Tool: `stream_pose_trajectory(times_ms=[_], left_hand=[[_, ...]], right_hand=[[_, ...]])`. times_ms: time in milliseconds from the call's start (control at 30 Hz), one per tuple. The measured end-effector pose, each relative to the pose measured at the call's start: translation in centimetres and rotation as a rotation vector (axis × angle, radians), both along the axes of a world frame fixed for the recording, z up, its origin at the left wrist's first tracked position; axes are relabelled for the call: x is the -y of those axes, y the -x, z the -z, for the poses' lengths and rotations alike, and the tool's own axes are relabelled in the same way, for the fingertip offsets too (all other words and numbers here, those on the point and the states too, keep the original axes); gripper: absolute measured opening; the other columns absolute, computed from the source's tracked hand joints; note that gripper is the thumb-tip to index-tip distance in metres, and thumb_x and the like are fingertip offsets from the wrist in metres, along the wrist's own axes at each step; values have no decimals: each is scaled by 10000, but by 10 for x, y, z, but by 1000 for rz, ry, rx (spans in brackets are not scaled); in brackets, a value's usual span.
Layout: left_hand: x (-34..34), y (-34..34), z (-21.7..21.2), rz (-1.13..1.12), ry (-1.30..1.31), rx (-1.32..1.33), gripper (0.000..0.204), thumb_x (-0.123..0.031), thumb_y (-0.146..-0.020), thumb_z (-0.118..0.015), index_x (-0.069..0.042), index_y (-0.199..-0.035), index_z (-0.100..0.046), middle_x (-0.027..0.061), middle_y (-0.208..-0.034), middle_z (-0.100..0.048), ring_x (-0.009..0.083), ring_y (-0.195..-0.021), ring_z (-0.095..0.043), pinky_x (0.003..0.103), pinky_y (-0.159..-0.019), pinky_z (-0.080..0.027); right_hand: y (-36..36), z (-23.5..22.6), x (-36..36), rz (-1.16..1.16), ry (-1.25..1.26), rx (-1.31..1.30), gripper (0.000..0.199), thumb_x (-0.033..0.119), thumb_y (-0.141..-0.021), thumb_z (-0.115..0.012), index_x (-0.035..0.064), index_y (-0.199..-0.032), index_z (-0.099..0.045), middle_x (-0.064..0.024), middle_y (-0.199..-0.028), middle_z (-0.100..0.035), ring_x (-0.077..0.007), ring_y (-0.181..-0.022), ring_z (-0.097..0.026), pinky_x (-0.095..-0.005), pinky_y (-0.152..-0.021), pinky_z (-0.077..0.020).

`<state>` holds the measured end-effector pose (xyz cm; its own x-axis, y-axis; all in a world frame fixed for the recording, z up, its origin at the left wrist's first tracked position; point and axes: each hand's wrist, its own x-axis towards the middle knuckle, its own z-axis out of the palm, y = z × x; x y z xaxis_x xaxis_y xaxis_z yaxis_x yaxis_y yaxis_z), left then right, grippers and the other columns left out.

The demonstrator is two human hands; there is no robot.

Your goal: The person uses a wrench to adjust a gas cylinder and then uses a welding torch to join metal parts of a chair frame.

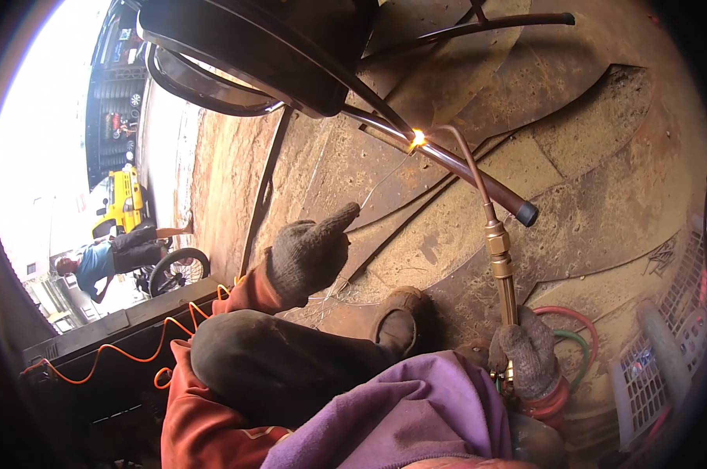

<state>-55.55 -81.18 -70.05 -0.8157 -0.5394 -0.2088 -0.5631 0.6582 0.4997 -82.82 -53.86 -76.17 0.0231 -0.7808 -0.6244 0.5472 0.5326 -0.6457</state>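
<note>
The gloved right hand [529, 356], near right, grips a brass torch [500, 262]. The torch's bent tip meets a bright flame [418, 139] on a brown metal tube [467, 170], far and right of centre. The gloved left hand [310, 254], farther left, pinches a thin wire [385, 180] running toward the flame. Far left, a person [95, 266] is near a yellow vehicle [125, 200].

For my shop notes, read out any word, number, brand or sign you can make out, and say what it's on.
Nothing is clear enough to quote.
Dark building in the background: bluish sign-like patch, too blurred to read.
Yellow vehicle: any markings are too small to read.
Torch in the right hand: no readable text.
</note>
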Motion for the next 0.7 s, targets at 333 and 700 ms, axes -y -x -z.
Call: stream_pose_trajectory(times_ms=[333,700], left_hand=[[-1,3,-9,-17,11,8,517,3,-872,-634,-50,-1384,-582,79,-640,-562,259,-567,-604,373,-553,-492],[0,0,-7,-7,-12,-4,536,4,-872,-634,-37,-1403,-566,66,-655,-565,238,-572,-599,360,-561,-488]], right_hand=[[1,-2,3,-20,27,21,255,222,-1030,-527,-9,-1135,-554,-49,-689,-597,-138,-618,-555,-316,-587,-459],[-3,2,3,2,31,24,273,243,-1031,-525,-7,-1137,-556,-49,-675,-592,-139,-602,-556,-313,-574,-456]])
